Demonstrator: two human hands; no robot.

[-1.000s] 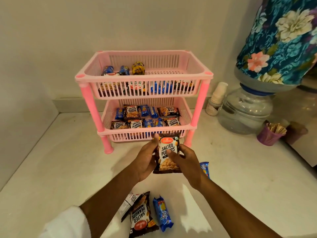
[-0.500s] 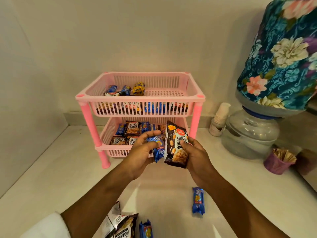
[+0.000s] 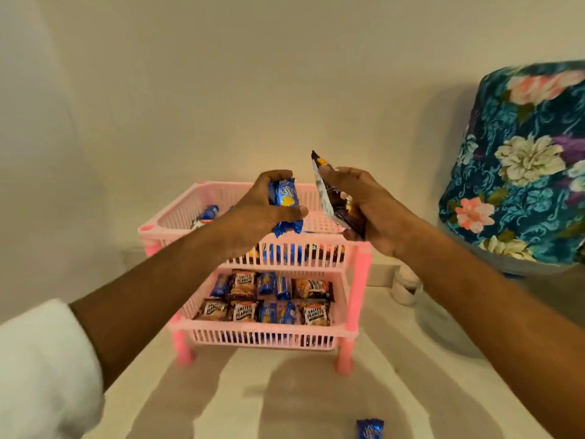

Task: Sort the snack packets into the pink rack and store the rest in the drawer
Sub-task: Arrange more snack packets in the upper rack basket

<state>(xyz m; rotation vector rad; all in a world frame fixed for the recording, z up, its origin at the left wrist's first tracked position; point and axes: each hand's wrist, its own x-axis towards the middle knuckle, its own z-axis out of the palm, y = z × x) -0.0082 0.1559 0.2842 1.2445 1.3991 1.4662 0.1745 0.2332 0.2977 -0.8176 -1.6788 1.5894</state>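
- Head view, edges and room: the pink rack (image 3: 357, 282) stands on the white counter (image 3: 285, 391) close to the back wall. The counter before its front legs lies open, save one blue packet (image 3: 369, 429) at the lower frame edge. The far right part of the top tier's floor shows bare.
- Left hand (image 3: 259, 213): closed around a blue biscuit packet (image 3: 285, 198), held over the top tier. A white sleeve (image 3: 44, 369) covers the forearm.
- Right hand (image 3: 367, 210): gripping a dark peanut packet (image 3: 332, 198), edge-on and upright, above the rack's right rear corner.
- Surroundings: the lower tier holds rows of peanut packets (image 3: 311, 312) and blue packets. A floral-covered water jar (image 3: 519, 166) stands to the right, well apart from the hands. A stack of white cups (image 3: 405, 286) sits just beside the rack's right post.
- Change: half a second earlier both hands were level with the lower tier; they have risen to the top tier, and the packets have been drawn apart.
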